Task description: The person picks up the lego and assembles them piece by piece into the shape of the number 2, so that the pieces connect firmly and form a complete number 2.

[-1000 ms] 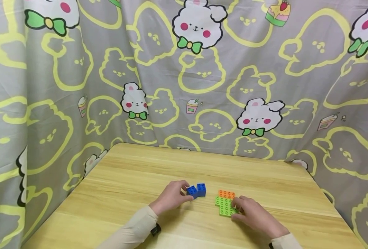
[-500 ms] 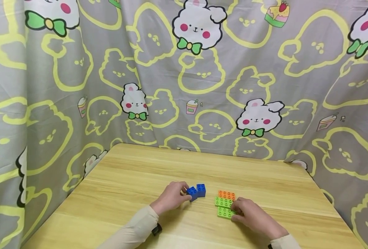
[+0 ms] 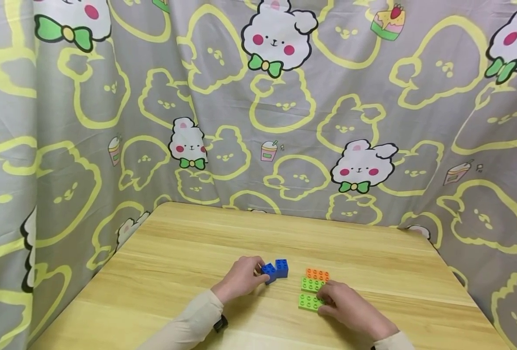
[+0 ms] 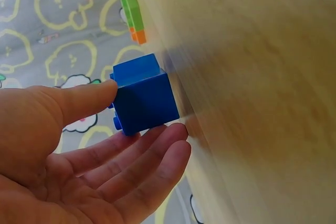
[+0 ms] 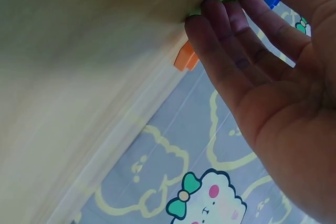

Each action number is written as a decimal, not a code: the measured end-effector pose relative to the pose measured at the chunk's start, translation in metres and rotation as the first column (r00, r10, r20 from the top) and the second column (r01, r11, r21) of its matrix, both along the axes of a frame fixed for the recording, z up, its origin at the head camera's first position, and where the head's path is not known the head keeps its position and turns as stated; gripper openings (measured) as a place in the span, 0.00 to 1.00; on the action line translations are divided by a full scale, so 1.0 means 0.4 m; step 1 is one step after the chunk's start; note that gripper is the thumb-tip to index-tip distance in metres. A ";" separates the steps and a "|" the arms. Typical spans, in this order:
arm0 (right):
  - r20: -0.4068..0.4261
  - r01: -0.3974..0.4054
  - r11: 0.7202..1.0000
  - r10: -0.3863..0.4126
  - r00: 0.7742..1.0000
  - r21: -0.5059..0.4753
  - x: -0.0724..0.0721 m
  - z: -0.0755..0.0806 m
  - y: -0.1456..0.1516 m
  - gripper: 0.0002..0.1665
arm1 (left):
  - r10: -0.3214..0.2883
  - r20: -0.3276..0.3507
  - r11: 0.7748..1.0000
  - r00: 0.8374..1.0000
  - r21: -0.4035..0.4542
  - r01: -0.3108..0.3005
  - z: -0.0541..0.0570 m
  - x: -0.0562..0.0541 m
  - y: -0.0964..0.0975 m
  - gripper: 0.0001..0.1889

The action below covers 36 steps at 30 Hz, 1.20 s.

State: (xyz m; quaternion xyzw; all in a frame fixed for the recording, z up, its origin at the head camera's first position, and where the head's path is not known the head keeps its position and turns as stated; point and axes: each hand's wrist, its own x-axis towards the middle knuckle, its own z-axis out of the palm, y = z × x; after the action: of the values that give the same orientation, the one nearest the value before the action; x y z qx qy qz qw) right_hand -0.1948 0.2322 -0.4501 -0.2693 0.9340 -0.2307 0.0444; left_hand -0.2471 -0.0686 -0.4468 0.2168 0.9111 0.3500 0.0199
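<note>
My left hand (image 3: 240,278) pinches a small blue square toy brick (image 3: 269,272) between thumb and fingers on the wooden table. A second blue brick (image 3: 281,268) stands just beyond it, slightly turned from it. In the left wrist view, the thumb lies on one side of the held blue brick (image 4: 147,103) and the fingertips on the other. Over on the right, my right hand (image 3: 350,305) grips the right end of a green eight-stud brick (image 3: 308,302), covering that end. Another green brick (image 3: 311,284) lies beyond a narrow gap, against an orange brick (image 3: 317,274).
The wooden table (image 3: 223,233) runs back to a grey curtain (image 3: 236,97) with cartoon animals, which also hangs at both sides. Bare wood lies between the blue bricks and the green ones.
My right hand has drawn the nearer green brick toward me and to the left, opening a gap from the other green brick. The left hand and the blue bricks stay nearly still.
</note>
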 end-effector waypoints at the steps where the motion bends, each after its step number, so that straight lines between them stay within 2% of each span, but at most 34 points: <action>1: -0.003 -0.001 1.000 0.001 1.000 0.003 0.001 -0.001 -0.002 0.13 | -0.001 -0.001 1.000 1.000 -0.001 0.001 -0.001 0.000 -0.001 0.12; 10: -0.030 -0.004 1.000 0.003 1.000 -0.013 0.008 -0.012 -0.017 0.15 | -0.028 0.006 0.999 1.000 0.015 0.028 -0.004 0.004 -0.012 0.12; 16: 0.002 -0.014 0.999 0.014 1.000 -0.049 0.009 -0.016 -0.022 0.16 | -0.051 0.052 0.997 0.997 0.057 0.048 -0.007 0.007 -0.020 0.12; 22: 0.029 -0.023 0.996 0.026 0.999 -0.087 0.006 -0.016 -0.025 0.15 | -0.054 0.057 0.996 0.997 0.067 0.050 -0.002 0.006 -0.027 0.14; 36: 0.032 -0.028 0.995 0.031 0.999 -0.097 0.008 -0.014 -0.034 0.14 | -0.079 0.099 0.993 0.992 0.095 0.070 0.005 0.012 -0.032 0.14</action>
State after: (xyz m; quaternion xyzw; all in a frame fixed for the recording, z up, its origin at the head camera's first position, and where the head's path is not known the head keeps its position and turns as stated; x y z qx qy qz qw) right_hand -0.1917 0.2186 -0.4557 -0.2811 0.9167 -0.2793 0.0505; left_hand -0.2421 -0.0814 -0.4448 0.2332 0.8832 0.4009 0.0698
